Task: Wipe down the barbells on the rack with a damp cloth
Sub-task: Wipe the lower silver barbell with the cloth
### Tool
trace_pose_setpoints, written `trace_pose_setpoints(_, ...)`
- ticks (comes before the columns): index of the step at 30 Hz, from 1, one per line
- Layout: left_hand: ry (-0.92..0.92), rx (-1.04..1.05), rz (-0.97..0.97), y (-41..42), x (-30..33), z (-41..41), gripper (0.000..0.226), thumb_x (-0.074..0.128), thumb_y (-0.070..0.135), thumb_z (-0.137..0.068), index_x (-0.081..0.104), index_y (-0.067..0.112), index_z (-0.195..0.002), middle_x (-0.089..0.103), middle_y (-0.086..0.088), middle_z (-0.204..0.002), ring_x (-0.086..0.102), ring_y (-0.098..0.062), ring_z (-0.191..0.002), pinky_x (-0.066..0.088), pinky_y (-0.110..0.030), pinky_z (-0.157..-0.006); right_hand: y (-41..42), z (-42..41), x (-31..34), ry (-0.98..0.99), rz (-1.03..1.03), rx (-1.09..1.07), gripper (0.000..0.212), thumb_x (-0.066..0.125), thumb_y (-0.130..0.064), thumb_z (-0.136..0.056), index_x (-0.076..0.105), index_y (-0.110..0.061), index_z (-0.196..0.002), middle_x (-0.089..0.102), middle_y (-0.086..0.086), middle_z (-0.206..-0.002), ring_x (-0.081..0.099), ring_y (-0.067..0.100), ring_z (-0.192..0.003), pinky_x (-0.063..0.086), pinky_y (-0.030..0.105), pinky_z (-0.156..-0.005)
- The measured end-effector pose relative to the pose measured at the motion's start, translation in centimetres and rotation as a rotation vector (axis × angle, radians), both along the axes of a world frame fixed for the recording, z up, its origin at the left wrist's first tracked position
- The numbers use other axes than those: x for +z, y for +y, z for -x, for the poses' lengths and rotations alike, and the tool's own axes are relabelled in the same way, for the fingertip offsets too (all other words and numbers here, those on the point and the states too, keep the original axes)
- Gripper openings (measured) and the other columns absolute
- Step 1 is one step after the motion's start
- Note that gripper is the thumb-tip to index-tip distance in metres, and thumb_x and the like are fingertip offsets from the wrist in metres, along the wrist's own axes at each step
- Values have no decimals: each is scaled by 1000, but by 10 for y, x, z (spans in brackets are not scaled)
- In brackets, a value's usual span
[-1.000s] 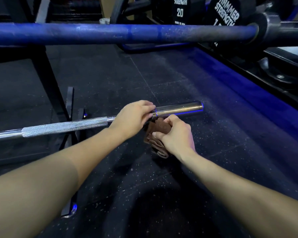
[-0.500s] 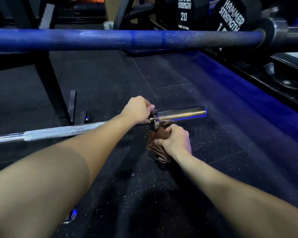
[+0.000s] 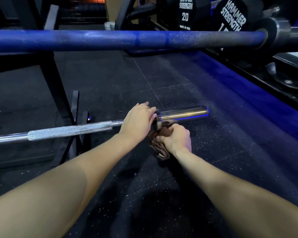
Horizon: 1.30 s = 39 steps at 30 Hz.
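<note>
Lying low across the rack, the chrome barbell, its sleeve jutting right over the speckled floor. Loosening now at the collar: left hand, wrapped tight round the shaft half a second back, opening out, fingers straightening and only resting over the bar beside the collar. Sliding up under the sleeve meanwhile, the right hand, grip clamped on the brown cloth, bunched and pressed to the underside of the collar where earlier it was hanging a touch lower. Reading that as a shift from shaft to sleeve: steadying hand letting go, cloth hand lining up for the pass along the chrome end. Most of the wiping probably still to come, with the blue barbell above looking chalky and untouched.

Harder to judge: contact between cloth and metal, hidden behind the left hand's fingers and blurred by motion. Dampness of the cloth, impossible to tell. Left end of the chrome barbell cut off by the frame edge. Rack upright dark, its cradle barely readable. Weight plates behind, cropped at the top.
</note>
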<state>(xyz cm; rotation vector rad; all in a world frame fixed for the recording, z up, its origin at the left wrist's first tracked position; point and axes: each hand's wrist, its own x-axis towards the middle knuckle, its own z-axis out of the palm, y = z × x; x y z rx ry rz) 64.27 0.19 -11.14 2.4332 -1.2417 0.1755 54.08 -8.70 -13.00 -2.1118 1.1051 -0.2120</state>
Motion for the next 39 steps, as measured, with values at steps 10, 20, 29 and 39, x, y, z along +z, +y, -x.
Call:
trace_pose_setpoints(10,77,67,46,2,10,9,39,52,30,-95,52,19,-133,51,3,-126,51,-21,-112,45,-35,-89,0,35,45,-181,330,54,28,75,-30,-73,62,-26,-97,64,-4,-102,56,23,-99,44,31,-80)
trace_pose_setpoints(20,115,95,37,-3,9,13,36,51,29,-96,54,18,-130,50,5,-128,56,-22,-106,46,-35,-88,-31,19,24,-232,547,165,30,69,-21,-84,65,-24,-114,53,-3,-111,40,22,-106,41,31,-81)
trace_pose_setpoints(29,-65,-15,14,-30,15,26,39,47,31,-97,49,22,-136,48,5,-128,49,-18,-112,37,-30,-93,-102,59,-4,-110,364,-248,34,72,-18,-81,68,-24,-115,62,10,-109,53,33,-106,44,33,-85)
trace_pose_setpoints(39,570,20,-149,-43,39,68,36,49,40,-96,60,12,-116,60,-6,-108,58,-24,-103,44,-29,-91,-77,98,36,-249,-56,-244,39,78,-11,-75,68,-21,-111,61,0,-109,57,14,-97,41,20,-93)
